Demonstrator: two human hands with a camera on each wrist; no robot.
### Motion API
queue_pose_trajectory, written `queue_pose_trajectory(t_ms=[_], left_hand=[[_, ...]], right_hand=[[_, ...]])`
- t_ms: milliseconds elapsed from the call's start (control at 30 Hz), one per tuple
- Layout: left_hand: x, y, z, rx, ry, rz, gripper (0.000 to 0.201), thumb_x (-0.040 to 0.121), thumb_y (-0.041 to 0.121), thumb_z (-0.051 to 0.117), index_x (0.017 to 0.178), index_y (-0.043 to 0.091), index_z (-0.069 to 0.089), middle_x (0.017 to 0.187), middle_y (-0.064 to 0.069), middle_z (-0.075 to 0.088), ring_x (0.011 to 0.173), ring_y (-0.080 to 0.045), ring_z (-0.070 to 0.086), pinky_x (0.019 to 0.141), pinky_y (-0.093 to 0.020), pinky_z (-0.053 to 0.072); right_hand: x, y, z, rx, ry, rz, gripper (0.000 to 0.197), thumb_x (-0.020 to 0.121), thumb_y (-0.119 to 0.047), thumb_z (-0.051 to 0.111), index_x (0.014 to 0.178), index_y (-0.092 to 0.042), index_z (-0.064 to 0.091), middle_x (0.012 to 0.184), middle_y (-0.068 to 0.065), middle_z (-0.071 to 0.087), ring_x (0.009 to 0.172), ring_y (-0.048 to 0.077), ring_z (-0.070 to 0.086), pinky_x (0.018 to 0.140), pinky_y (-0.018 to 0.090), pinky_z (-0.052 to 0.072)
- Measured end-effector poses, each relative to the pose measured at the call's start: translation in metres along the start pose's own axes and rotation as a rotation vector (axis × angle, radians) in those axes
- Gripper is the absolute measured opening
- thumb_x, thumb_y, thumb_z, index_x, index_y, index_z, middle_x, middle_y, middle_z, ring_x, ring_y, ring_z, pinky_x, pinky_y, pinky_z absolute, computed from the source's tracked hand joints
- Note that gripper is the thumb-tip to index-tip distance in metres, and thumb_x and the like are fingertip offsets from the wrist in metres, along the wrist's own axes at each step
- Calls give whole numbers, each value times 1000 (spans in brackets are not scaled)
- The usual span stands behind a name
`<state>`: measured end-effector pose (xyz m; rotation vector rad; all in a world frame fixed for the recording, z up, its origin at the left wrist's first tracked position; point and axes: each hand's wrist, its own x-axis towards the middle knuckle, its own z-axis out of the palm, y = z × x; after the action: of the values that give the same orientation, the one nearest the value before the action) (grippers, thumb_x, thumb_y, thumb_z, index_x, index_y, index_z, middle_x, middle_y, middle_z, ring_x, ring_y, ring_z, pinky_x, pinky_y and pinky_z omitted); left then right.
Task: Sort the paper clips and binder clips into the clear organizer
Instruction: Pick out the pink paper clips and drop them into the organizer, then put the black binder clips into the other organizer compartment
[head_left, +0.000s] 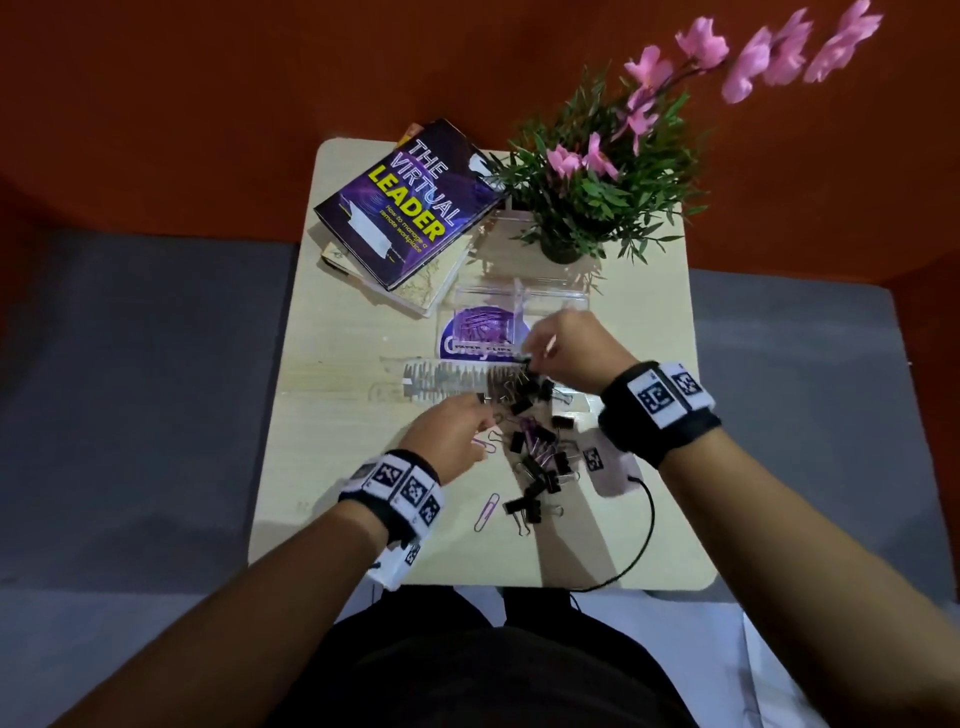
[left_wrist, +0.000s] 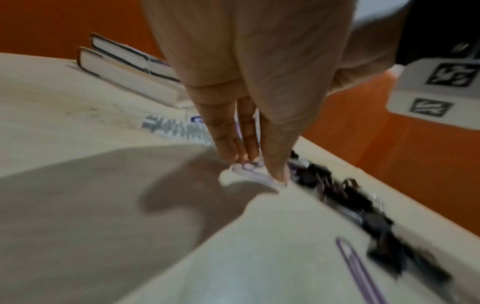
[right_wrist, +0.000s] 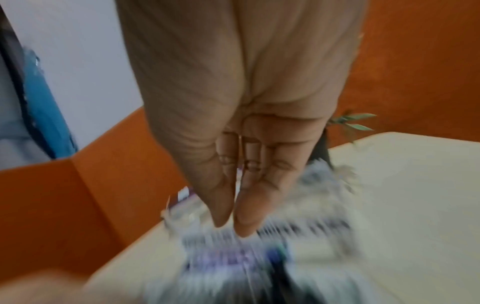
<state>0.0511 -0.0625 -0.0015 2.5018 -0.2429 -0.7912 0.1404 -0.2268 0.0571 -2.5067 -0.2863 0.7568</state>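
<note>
The clear organizer (head_left: 550, 296) stands mid-table, with purple paper clips (head_left: 480, 325) in its left compartment. In front of it lies a mixed pile of black binder clips and purple paper clips (head_left: 537, 457) (left_wrist: 350, 197). My left hand (head_left: 480, 421) (left_wrist: 259, 170) reaches down at the pile's left edge, and its thumb and fingertips pinch a purple paper clip (left_wrist: 249, 167) against the table. My right hand (head_left: 530, 356) (right_wrist: 231, 224) hovers at the organizer's front edge with thumb and forefinger pressed together. A small black binder clip (head_left: 525, 359) appears at their tips. The right wrist view is blurred.
A lone purple paper clip (head_left: 487, 512) (left_wrist: 358, 267) lies near the front. Two stacked books (head_left: 410, 202) sit at the back left and a potted plant (head_left: 582, 192) behind the organizer. A shiny patterned strip (head_left: 447, 376) lies left of the pile. A black cable (head_left: 649, 519) runs at the right.
</note>
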Motion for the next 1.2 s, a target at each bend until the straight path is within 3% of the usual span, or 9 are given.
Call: queue_pose_trajectory(t_ms=[133, 200, 300, 400, 500, 700, 933, 1067, 1200], left_hand=[[3, -2, 13, 15, 64, -24, 39, 84, 13, 70, 120, 9, 55, 125, -9, 57, 116, -25, 52, 96, -34, 43], [5, -2, 15, -34, 69, -72, 34, 84, 12, 69, 116, 8, 57, 119, -10, 59, 110, -26, 55, 93, -35, 44], [9, -1, 17, -62, 70, -133, 17, 84, 9, 68, 100, 8, 61, 108, -10, 61, 101, -28, 58, 87, -39, 49], [11, 3, 18, -54, 77, -181, 11, 84, 10, 70, 92, 5, 64, 104, -13, 60, 98, -31, 58, 86, -42, 50], [13, 7, 18, -13, 86, -199, 11, 84, 12, 68, 91, 4, 64, 107, -15, 61, 100, -33, 59, 88, -41, 50], [6, 2, 17, -17, 78, -212, 2, 88, 5, 57, 90, 5, 58, 100, -15, 64, 92, -35, 61, 81, -45, 54], [-4, -16, 14, -154, 166, -273, 19, 86, 1, 53, 93, 18, 55, 93, -9, 69, 82, -29, 62, 75, -41, 56], [-4, -23, 12, -309, 212, -357, 18, 87, 1, 45, 93, 16, 54, 93, -14, 69, 83, -35, 64, 78, -45, 56], [-4, -22, 12, -339, 257, -362, 13, 91, 2, 38, 97, 7, 49, 93, -18, 64, 87, -39, 62, 77, -42, 50]], right_hand=[[-28, 29, 40, -63, -58, 120, 5, 81, -12, 67, 78, -11, 71, 88, 11, 72, 70, 19, 60, 62, 26, 42], [-30, 32, 57, -59, -2, 180, 14, 80, -23, 71, 70, -14, 67, 87, 11, 69, 73, 26, 62, 60, 31, 47], [-27, 29, 74, -70, 37, 207, 32, 77, -29, 73, 60, -18, 48, 89, 12, 59, 69, 26, 54, 59, 31, 40], [-20, 29, 83, -104, 42, 239, 17, 79, -21, 71, 76, -9, 59, 101, 15, 57, 72, 29, 54, 64, 31, 45], [-13, 32, 87, -73, 17, 304, 19, 79, -14, 69, 92, -1, 63, 109, 19, 57, 88, 35, 61, 75, 37, 52], [-14, 29, 96, -93, 40, 370, 20, 82, -4, 57, 102, -1, 61, 123, 19, 50, 107, 38, 52, 84, 44, 54], [-16, 19, 105, -219, -13, 341, 27, 84, -11, 56, 110, -4, 54, 125, 18, 45, 116, 38, 43, 89, 47, 45], [-16, 30, 96, 53, 108, 296, 11, 82, -19, 62, 88, -10, 60, 104, 16, 61, 94, 34, 58, 81, 43, 53], [-26, 51, 74, 689, 240, 236, 18, 85, -3, 61, 72, -12, 52, 74, 6, 64, 62, 17, 61, 49, 20, 50]])
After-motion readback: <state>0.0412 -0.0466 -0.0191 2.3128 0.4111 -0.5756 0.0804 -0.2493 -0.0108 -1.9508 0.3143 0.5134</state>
